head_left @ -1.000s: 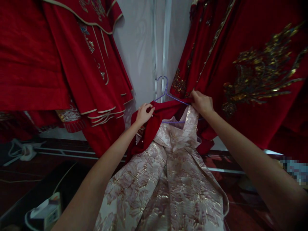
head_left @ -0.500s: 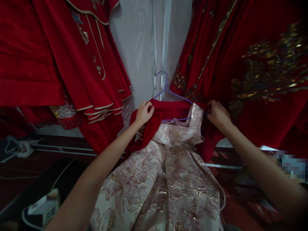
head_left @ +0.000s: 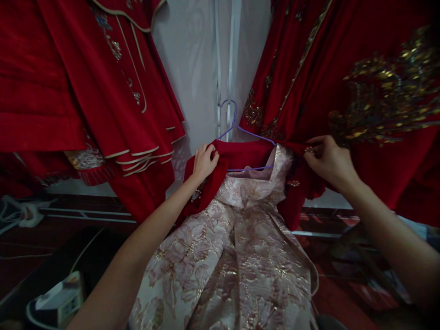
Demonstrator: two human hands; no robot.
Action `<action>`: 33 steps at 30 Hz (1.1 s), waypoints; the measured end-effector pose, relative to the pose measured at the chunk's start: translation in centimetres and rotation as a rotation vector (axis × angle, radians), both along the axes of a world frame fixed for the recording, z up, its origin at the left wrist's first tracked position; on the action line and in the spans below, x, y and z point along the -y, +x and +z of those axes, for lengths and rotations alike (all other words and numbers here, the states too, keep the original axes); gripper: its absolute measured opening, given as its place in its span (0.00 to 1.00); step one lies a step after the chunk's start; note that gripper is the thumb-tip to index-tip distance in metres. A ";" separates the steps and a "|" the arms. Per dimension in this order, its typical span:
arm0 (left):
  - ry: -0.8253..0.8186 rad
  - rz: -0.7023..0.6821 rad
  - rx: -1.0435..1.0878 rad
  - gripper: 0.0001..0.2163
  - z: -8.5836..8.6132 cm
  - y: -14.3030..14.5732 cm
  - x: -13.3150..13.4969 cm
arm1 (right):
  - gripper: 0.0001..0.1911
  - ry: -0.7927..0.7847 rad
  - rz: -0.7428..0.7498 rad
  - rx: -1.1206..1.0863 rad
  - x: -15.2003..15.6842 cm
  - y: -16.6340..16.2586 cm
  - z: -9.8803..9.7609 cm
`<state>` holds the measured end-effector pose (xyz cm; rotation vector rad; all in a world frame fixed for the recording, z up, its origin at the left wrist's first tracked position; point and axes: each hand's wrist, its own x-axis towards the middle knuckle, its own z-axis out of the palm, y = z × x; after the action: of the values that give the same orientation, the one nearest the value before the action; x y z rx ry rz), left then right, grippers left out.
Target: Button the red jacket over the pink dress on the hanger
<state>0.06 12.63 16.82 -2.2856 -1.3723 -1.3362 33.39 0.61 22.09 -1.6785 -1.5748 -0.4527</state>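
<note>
A pale pink dress with a shiny floral pattern (head_left: 264,256) hangs on a purple wire hanger (head_left: 234,120). Around its shoulders lies a red jacket (head_left: 245,153), draped over the same hanger, with beaded trim on its front edges. My left hand (head_left: 205,161) is closed on the red cloth at the left shoulder. My right hand (head_left: 328,160) pinches the jacket's edge near a beaded ornament and holds it stretched out to the right of the dress strap (head_left: 282,162). The back of the jacket is mostly hidden by the dress.
Red garments with pale piping (head_left: 127,91) hang at the left. On the right hangs a red garment with gold embroidery (head_left: 388,91). White rack poles (head_left: 232,55) stand behind the hanger. At the lower left, a white power strip (head_left: 67,295) sits on a black surface (head_left: 99,261).
My right hand has moved outward to the right, pulling the jacket's edge away from the dress strap and baring beaded trim. My left hand stays at the left shoulder.
</note>
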 end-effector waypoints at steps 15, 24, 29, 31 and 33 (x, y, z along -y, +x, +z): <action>0.048 0.001 0.105 0.04 -0.1 -1.3 0.5 | 0.18 0.089 -0.021 0.047 -2.1 -2.0 -1.4; -0.244 -0.306 0.239 0.05 -0.1 3.9 3.9 | 0.16 -0.100 0.425 -0.279 -4.9 -12.4 -3.9; -0.373 -0.506 0.432 0.11 -0.5 4.8 5.3 | 0.18 -0.023 0.766 -0.687 -5.5 -17.1 -6.8; -0.449 -0.575 0.528 0.13 -1.1 4.3 5.7 | 0.17 0.013 0.767 -0.770 -5.3 -17.2 -7.1; -0.466 -0.606 0.614 0.11 -2.0 4.0 6.3 | 0.17 0.022 0.755 -0.838 -4.8 -17.0 -7.1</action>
<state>4.11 6.34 14.83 -2.9003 -1.2782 -2.2567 16.40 5.44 14.98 -0.9170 -1.3738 0.5549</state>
